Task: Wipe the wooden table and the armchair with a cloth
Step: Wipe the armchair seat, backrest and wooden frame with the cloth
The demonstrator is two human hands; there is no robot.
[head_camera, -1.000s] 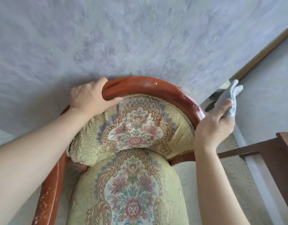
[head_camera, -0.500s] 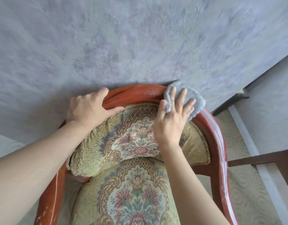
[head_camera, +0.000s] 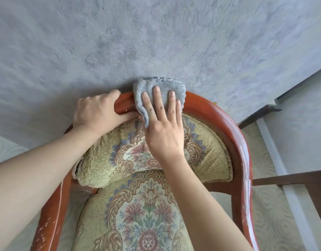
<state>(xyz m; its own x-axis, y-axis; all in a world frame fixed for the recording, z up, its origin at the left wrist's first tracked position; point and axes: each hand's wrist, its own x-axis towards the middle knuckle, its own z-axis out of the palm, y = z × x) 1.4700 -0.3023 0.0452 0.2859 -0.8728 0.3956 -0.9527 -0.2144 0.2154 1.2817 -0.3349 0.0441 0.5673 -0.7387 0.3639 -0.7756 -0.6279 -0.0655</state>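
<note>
The left hand (head_camera: pixel 98 110) grips the top rail of the armchair (head_camera: pixel 235 134) left of its middle, fingers curled over the back of the red wood and thumb lying along the front edge above the floral cushion (head_camera: pixel 206 156). Just beside it, at the middle of the rail against the grey wall (head_camera: pixel 156 37), the right hand (head_camera: pixel 165 131) presses the grey cloth (head_camera: pixel 161 83) flat onto the wood with straight, slightly spread fingers. At the right edge, part of a dark wooden table (head_camera: pixel 290 179) shows beside the chair's arm.
</note>
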